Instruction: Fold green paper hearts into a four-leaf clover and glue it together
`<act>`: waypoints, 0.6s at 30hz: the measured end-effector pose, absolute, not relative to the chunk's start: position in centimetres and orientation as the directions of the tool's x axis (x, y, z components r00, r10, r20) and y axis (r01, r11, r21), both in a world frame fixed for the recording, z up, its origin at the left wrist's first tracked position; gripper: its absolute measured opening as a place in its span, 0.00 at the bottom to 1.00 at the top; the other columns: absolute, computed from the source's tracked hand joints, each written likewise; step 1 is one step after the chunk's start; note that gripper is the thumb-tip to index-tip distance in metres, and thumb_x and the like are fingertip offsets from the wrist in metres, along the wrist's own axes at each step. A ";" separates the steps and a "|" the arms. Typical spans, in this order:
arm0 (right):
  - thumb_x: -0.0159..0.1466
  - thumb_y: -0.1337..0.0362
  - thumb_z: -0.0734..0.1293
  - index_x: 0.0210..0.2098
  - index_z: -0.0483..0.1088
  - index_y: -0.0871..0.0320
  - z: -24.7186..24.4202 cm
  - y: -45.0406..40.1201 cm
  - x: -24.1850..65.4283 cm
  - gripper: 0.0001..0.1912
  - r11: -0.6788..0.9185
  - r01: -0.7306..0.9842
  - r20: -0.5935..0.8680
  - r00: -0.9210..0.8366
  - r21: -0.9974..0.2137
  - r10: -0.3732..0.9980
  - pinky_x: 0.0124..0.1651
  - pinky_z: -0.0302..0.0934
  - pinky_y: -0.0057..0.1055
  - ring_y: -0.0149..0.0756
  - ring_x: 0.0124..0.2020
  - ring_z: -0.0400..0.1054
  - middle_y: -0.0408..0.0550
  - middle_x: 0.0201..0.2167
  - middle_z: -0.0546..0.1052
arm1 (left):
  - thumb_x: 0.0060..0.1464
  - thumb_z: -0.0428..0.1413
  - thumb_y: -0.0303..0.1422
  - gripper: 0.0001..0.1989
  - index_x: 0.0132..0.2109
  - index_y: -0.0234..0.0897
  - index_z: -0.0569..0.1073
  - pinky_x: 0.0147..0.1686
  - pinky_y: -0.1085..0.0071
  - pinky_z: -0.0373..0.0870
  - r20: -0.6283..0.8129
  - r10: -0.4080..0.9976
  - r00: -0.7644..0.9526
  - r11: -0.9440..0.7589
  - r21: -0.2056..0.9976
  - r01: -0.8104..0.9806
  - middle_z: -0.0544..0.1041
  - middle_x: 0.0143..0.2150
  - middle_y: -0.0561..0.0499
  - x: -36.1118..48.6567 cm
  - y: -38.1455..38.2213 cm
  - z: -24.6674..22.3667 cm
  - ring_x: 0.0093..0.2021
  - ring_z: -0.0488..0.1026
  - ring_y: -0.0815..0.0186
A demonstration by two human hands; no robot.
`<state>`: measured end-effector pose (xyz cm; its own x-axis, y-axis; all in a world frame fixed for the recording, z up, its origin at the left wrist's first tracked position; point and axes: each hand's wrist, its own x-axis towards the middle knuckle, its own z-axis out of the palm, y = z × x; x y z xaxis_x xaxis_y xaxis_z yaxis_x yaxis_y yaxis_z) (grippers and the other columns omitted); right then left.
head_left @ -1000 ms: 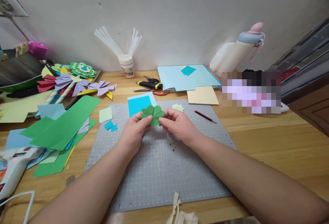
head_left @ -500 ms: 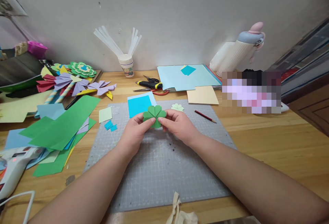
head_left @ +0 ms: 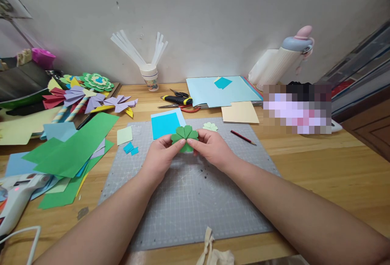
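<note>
A green paper flower (head_left: 184,132) with creased, heart-shaped petals is held above the grey cutting mat (head_left: 201,204). My left hand (head_left: 161,154) pinches its left side, thumb on the front near the centre. From the right, my right hand (head_left: 212,146) grips it the same way, and the two thumb tips nearly meet. The fingers behind the paper are partly hidden. Just beyond my hands lie a pale green paper flower (head_left: 210,126) and a bright blue sheet (head_left: 164,125). A pencil (head_left: 243,137) rests on the mat to the right.
Green paper sheets (head_left: 81,147) and a white glue gun (head_left: 21,188) lie at the left, before finished paper flowers (head_left: 94,82). Toward the wall stand a paper cup with white strips (head_left: 150,79), a cutter (head_left: 176,100) and a leaning bottle (head_left: 282,64).
The green paper flower has turned slightly between my fingers and shifted a little to the right. Both hands keep their grip and nearly the same place.
</note>
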<state>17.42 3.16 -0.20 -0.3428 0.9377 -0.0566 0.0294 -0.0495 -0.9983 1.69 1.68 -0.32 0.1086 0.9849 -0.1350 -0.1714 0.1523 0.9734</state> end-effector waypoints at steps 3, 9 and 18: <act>0.55 0.58 0.67 0.28 0.67 0.58 -0.2 3.2 17.4 0.10 -0.044 0.028 -0.051 -0.346 -0.999 0.937 0.25 0.56 0.26 0.27 0.21 0.61 0.39 0.21 0.68 | 0.43 0.64 0.38 0.11 0.33 0.36 0.78 0.41 0.67 0.66 -0.122 0.988 0.099 0.136 0.979 -0.153 0.78 0.32 0.50 1.7 1.7 -0.4 0.34 0.72 0.63; 0.55 0.57 0.68 0.31 0.68 0.57 -0.1 3.1 17.1 0.11 -0.107 -0.032 -0.089 -0.354 -0.994 0.931 0.22 0.53 0.23 0.26 0.22 0.61 0.40 0.24 0.70 | 0.46 0.62 0.37 0.09 0.33 0.37 0.76 0.39 0.68 0.65 -0.116 0.991 0.073 0.128 0.973 -0.193 0.76 0.32 0.51 1.8 1.5 -0.1 0.34 0.71 0.65; 0.55 0.58 0.67 0.29 0.71 0.57 0.1 2.9 17.3 0.09 -0.101 -0.023 -0.086 -0.369 -0.995 0.926 0.20 0.50 0.23 0.26 0.21 0.61 0.42 0.24 0.72 | 0.49 0.59 0.37 0.07 0.32 0.39 0.75 0.36 0.68 0.65 -0.091 0.982 0.167 0.128 0.967 -0.222 0.74 0.30 0.52 1.6 1.5 -0.2 0.31 0.69 0.65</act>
